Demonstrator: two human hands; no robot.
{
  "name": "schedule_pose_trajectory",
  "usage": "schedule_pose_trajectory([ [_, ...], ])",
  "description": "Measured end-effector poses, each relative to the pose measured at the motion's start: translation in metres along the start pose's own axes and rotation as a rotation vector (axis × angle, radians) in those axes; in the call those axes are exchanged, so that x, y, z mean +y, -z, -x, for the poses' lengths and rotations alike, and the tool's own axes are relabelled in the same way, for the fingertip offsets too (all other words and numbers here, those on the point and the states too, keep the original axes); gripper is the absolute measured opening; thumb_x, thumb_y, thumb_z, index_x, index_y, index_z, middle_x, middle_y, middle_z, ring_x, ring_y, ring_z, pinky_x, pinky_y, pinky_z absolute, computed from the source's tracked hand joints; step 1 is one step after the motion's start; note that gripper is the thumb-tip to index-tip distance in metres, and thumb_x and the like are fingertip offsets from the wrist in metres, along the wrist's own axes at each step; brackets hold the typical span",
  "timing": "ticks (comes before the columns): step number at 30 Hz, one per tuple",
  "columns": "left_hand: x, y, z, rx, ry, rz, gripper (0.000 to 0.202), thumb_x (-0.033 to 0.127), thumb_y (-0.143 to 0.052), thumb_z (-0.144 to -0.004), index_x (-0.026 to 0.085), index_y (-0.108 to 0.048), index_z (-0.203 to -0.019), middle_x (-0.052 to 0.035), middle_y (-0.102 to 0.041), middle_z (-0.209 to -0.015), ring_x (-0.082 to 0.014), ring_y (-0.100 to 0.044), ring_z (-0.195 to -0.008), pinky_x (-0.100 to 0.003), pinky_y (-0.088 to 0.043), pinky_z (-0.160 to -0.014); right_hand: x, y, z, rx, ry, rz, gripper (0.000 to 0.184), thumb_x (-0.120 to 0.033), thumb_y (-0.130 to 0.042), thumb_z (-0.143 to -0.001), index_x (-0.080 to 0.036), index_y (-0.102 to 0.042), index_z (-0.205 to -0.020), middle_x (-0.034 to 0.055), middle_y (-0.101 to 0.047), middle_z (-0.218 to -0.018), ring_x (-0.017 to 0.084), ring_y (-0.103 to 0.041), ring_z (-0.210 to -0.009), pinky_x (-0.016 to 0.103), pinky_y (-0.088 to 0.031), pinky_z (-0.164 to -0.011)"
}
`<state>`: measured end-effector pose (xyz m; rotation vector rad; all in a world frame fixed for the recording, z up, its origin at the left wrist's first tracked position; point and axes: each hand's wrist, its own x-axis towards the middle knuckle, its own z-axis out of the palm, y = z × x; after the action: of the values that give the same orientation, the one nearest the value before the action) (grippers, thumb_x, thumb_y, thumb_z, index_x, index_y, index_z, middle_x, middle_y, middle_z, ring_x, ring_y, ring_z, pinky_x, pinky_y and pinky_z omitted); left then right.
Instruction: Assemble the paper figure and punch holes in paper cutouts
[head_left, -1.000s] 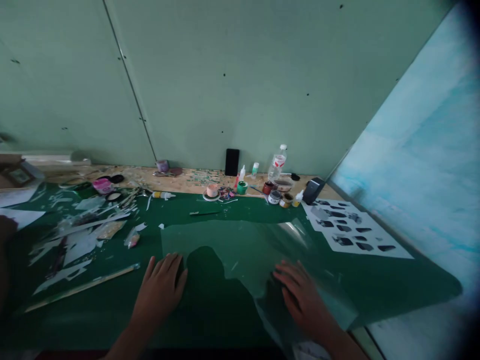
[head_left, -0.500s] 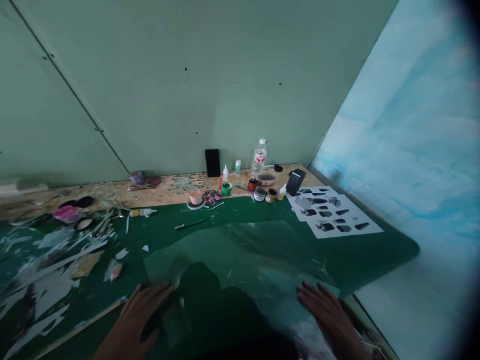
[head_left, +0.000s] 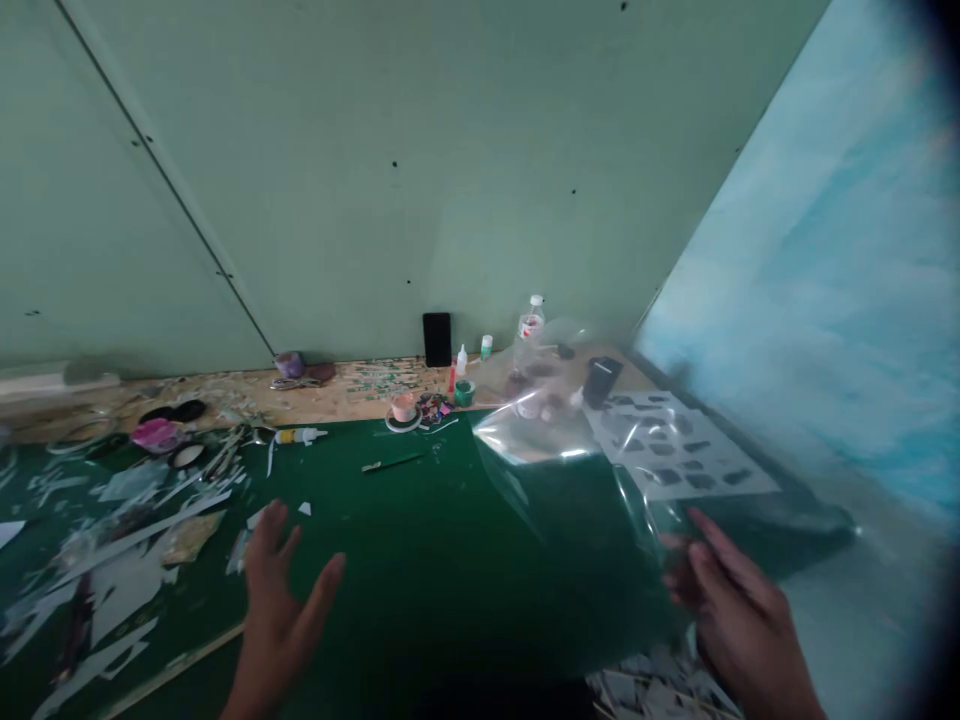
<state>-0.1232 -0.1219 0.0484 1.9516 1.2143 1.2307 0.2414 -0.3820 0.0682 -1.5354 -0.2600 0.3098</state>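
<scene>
- Above the green tabletop's (head_left: 420, 540) right part, a clear plastic sheet (head_left: 559, 455) is raised in a curl, printed paper (head_left: 679, 450) showing through it.
- The right hand (head_left: 739, 605) grips the sheet's right side, fingers partly closed.
- The left hand (head_left: 279, 590), empty, spreads wide near a small white scrap (head_left: 304, 509).

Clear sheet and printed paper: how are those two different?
The clear sheet is see-through, while the printed paper is white with dark shapes. The clear sheet curves up, held in the right hand; the printed paper lies flat on the green tabletop. Both are thin.
</scene>
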Motion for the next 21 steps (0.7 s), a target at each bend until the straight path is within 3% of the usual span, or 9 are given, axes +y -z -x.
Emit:
schedule_pose_trajectory([
  [3,0.021,-0.034,0.013,-0.459,0.138,0.416,0.090,0.045,-0.059,-0.088,0.044,0.005,-0.151,-0.0040,-0.007,-0.164,-0.0316,-0.017,-0.148,-0.052,-0.031,-0.114,0.023,-0.028,0.012,-0.043,-0.261,-0.373,0.065,-0.034,-0.084,-0.065,-0.029,-0.060,-0.126,-0.0014,-0.075,-0.083,0.012,-0.064,-0.052,0.022,-0.053,-0.044],
  [5,0.030,-0.064,0.027,-0.770,0.244,0.734,0.101,0.052,-0.065,-0.082,0.044,0.009,-0.151,-0.0056,-0.006,-0.164,-0.0299,-0.016,-0.148,-0.050,-0.026,-0.116,0.045,-0.051,0.032,-0.108,-0.373,-0.534,0.057,-0.032,-0.084,-0.068,-0.034,-0.062,-0.120,-0.0064,-0.072,-0.076,0.010,-0.063,-0.052,0.021,-0.054,-0.047],
  [7,0.037,-0.090,0.041,-0.913,0.363,1.032,0.121,0.060,-0.075,-0.069,0.038,0.011,-0.152,-0.0118,-0.009,-0.163,-0.0320,-0.017,-0.148,-0.051,-0.022,-0.117,0.066,-0.073,0.057,-0.166,-0.443,-0.652,0.049,-0.032,-0.082,-0.072,-0.041,-0.062,-0.116,-0.0094,-0.073,-0.082,0.009,-0.066,-0.060,0.020,-0.056,-0.053],
  [9,0.045,-0.108,0.053,-0.921,0.530,1.214,0.132,0.054,-0.083,-0.061,0.037,0.010,-0.152,-0.0149,-0.009,-0.162,-0.0346,-0.026,-0.144,-0.051,-0.027,-0.114,0.081,-0.085,0.079,-0.207,-0.560,-0.744,0.044,-0.035,-0.083,-0.071,-0.044,-0.064,-0.109,-0.0126,-0.072,-0.081,0.006,-0.066,-0.059,0.017,-0.055,-0.054],
  [11,0.052,-0.115,0.063,-0.957,0.741,1.336,0.121,0.047,-0.082,-0.067,0.039,0.003,-0.153,-0.0157,-0.014,-0.161,-0.0353,-0.044,-0.134,-0.052,-0.039,-0.104,0.088,-0.086,0.094,-0.275,-0.587,-0.789,0.037,-0.039,-0.082,-0.072,-0.042,-0.067,-0.105,-0.0122,-0.072,-0.078,0.004,-0.065,-0.058,0.015,-0.055,-0.055],
  [14,0.062,-0.115,0.076,-1.113,0.988,1.447,0.087,0.048,-0.072,-0.078,0.029,-0.026,-0.150,-0.0188,-0.043,-0.147,-0.0284,-0.064,-0.106,-0.043,-0.051,-0.084,0.092,-0.072,0.104,-0.425,-0.590,-0.716,0.024,-0.050,-0.075,-0.076,-0.029,-0.073,-0.086,-0.0046,-0.070,-0.070,0.011,-0.066,-0.058,0.024,-0.057,-0.054],
  [16,0.069,-0.114,0.080,-1.117,1.034,1.455,0.073,0.046,-0.072,-0.079,0.020,-0.043,-0.141,-0.0171,-0.062,-0.124,-0.0201,-0.068,-0.084,-0.033,-0.052,-0.072,0.096,-0.062,0.106,-0.447,-0.571,-0.680,0.028,-0.055,-0.072,-0.076,-0.028,-0.073,-0.081,-0.0016,-0.071,-0.072,0.017,-0.068,-0.065,0.032,-0.059,-0.060],
  [18,0.074,-0.113,0.078,-0.957,1.008,1.384,0.065,0.036,-0.075,-0.078,0.018,-0.049,-0.135,-0.0086,-0.069,-0.095,-0.0125,-0.063,-0.065,-0.026,-0.050,-0.062,0.104,-0.055,0.110,-0.405,-0.479,-0.639,0.026,-0.058,-0.072,-0.074,-0.035,-0.073,-0.086,-0.0033,-0.073,-0.081,0.018,-0.070,-0.074,0.040,-0.059,-0.074],
  [21,0.072,-0.107,0.060,-0.648,0.873,1.174,0.069,0.026,-0.073,-0.080,0.024,-0.041,-0.141,0.0042,-0.059,-0.066,-0.0083,-0.054,-0.051,-0.020,-0.044,-0.052,0.119,-0.049,0.119,-0.417,-0.283,-0.429,0.033,-0.066,-0.068,-0.072,-0.046,-0.070,-0.099,-0.0041,-0.073,-0.101,0.024,-0.070,-0.089,0.053,-0.053,-0.089],
])
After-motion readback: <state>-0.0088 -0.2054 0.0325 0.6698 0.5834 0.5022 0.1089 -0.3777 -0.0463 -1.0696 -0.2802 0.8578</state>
